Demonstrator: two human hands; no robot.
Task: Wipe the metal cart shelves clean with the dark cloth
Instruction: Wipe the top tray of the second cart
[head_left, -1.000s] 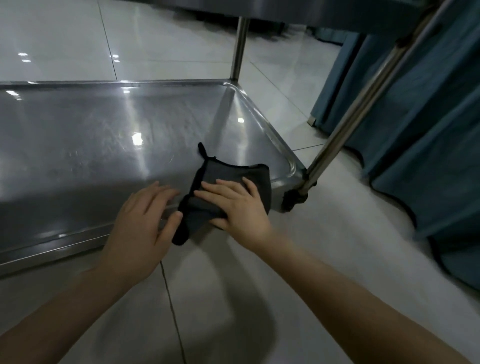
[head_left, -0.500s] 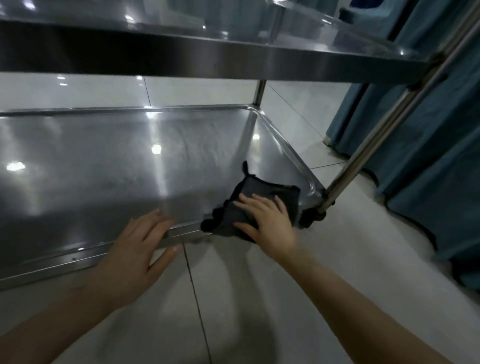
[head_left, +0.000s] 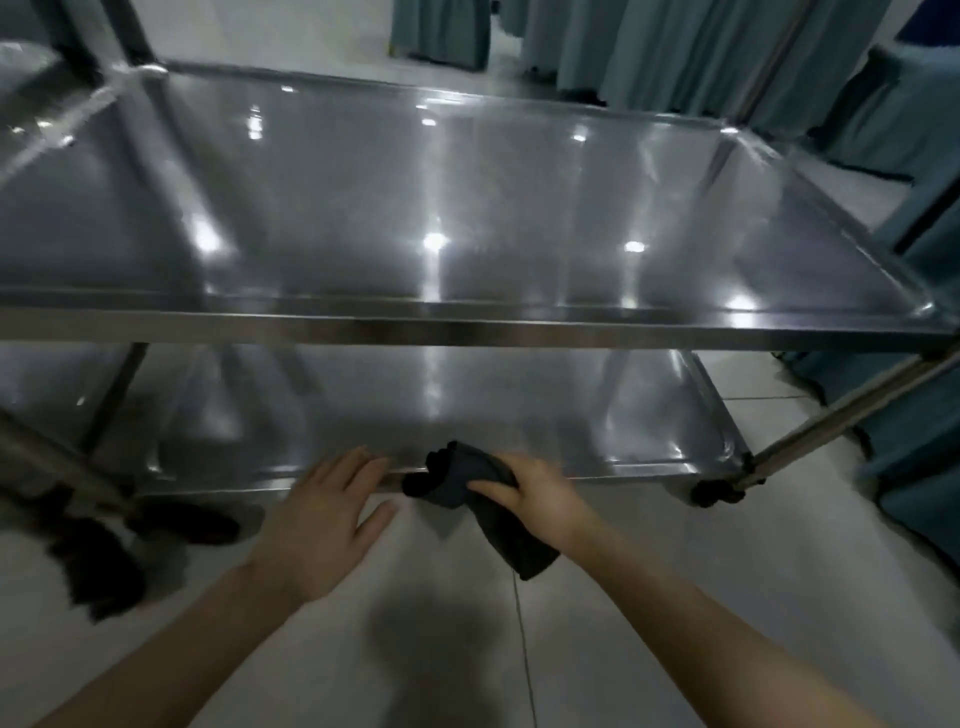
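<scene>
Pale tiled floor (head_left: 779, 545) beneath a two-tier metal cart (head_left: 467, 330), viewed from above and in front.

Right hand (head_left: 540, 499), just below frame centre, closed about the dark cloth (head_left: 447, 480): fingers curled over the bunched fabric, thumb laid across its near side. Bunched end of cloth at 10 o'clock of the hand, against the front rim (head_left: 623, 470) of the lower shelf (head_left: 467, 405); loose tail hanging toward 6 o'clock, beside the wrist, above the floor.

Left hand (head_left: 322, 519) at 9 o'clock of the cloth, near it but apart; fingers straight and slightly spread, holding nothing, fingertips at the same front rim, contact with the metal not resolvable.

Upper shelf (head_left: 467, 208) at 12 o'clock, wide and glossy, dotted with reflected lamps, overhanging most of the lower shelf.

Slanting cart post (head_left: 831, 421) at 3 o'clock, ending in a dark caster (head_left: 711, 491) at the lower shelf's right front corner. Blurred dark shapes (head_left: 98, 561) at 8 o'clock, near the cart's left end; identity not resolvable.

Blue-green curtains (head_left: 675, 47) from 12 to 4 o'clock, hanging to the floor behind and beside the cart. Soft shadow (head_left: 415, 639) on the tiles at 6 o'clock, between the two forearms.
</scene>
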